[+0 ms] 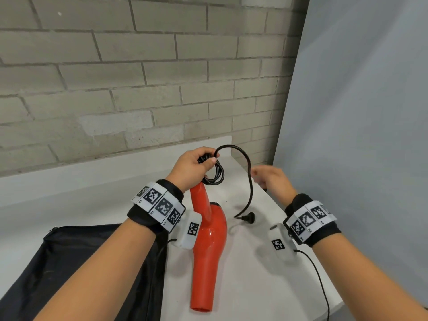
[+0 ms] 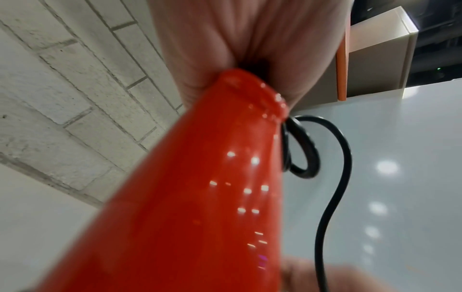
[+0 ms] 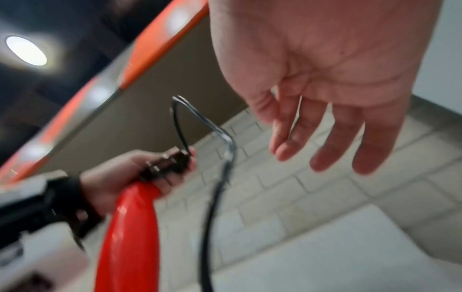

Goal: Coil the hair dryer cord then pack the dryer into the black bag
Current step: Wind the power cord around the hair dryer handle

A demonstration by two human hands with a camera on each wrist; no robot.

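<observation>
Nearest on the left, the black bag (image 1: 76, 262) is lying flat and slack on the white table (image 1: 254, 286), its matte fabric creased and its right side running just beside the glossy red hair dryer (image 1: 208, 246). The dryer's tapering nozzle is pointing toward the near edge, its rounded body is sitting at mid-table, and its handle is slanting up and away. The left hand (image 1: 192, 166) is clenching round the handle's tip together with several tight loops of the smooth black cord (image 1: 249, 179); the loops are hanging just below the fist. From the fist the loose cord is arching up and right, then dropping to the plug (image 1: 249, 216), which is lying on bare tabletop right of the dryer. The right hand (image 1: 272, 178) is hovering near the table's right edge, fingers slack and spread, grasping nothing, just right of the hanging cord. Beyond, the table is meeting a rough grey brick wall (image 1: 139, 77).
</observation>
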